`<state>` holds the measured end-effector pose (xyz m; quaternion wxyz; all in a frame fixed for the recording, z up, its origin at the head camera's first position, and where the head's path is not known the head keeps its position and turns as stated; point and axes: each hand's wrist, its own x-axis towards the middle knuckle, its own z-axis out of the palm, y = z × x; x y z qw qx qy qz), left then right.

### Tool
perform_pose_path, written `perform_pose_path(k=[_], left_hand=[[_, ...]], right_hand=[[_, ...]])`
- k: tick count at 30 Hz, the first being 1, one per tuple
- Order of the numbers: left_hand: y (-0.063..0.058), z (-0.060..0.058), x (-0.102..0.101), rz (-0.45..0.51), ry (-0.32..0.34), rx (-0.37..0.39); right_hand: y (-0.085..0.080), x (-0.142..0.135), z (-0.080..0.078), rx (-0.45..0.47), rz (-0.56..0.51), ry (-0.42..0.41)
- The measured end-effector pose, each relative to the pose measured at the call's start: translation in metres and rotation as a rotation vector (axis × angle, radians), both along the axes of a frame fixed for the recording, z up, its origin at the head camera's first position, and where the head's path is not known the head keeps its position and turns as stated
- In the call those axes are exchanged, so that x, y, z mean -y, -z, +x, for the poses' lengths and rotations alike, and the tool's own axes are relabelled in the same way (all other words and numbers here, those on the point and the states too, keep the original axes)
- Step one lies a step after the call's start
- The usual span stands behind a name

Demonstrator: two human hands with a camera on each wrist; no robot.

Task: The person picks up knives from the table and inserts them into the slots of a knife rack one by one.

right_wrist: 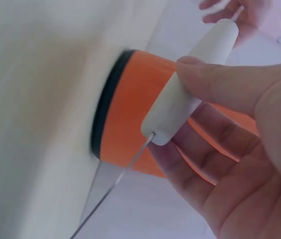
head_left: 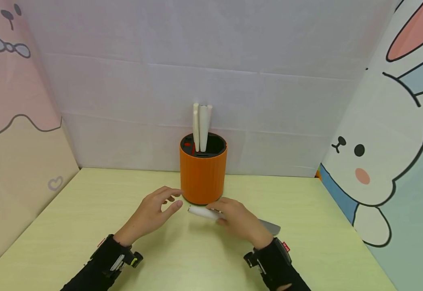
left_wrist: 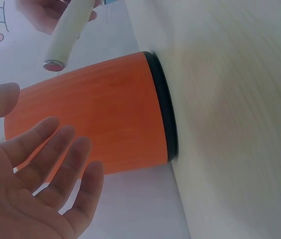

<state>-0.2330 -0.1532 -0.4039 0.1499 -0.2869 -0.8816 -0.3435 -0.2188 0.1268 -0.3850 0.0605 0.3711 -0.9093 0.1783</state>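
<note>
My right hand (head_left: 236, 219) pinches the white handle of a knife (head_left: 202, 212) between thumb and fingers, in front of the knife block. The handle's end points left, and the grey blade (head_left: 270, 227) shows past the hand at right. In the right wrist view the blade (right_wrist: 111, 188) is seen nearly edge-on. My left hand (head_left: 153, 212) hovers at the block's left front, fingers spread and loosely bent, holding nothing. The orange round knife block (head_left: 202, 180) stands upright on the table, with several white handles (head_left: 203, 125) rising from its black top.
The pale wood-look table (head_left: 124, 190) meets a white back sheet (head_left: 131, 97) just behind the block. Cartoon-printed panels flank it, a pink and cream one (head_left: 18, 169) at left and one with a rabbit (head_left: 378, 153) at right.
</note>
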Motion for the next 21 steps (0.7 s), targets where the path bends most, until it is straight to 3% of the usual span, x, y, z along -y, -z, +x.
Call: perform_pose_path(k=[11,21], left_hand=[[0.003,0.0,-0.001,-0.004,0.013,0.004],[0.006,0.0,-0.004,-0.003,0.027,0.022]], right_hand=[[-0.034,-0.028,0.005,-0.018,-0.246,0.018],[-0.049,-0.039,0.009,-0.075,-0.396,0.039]])
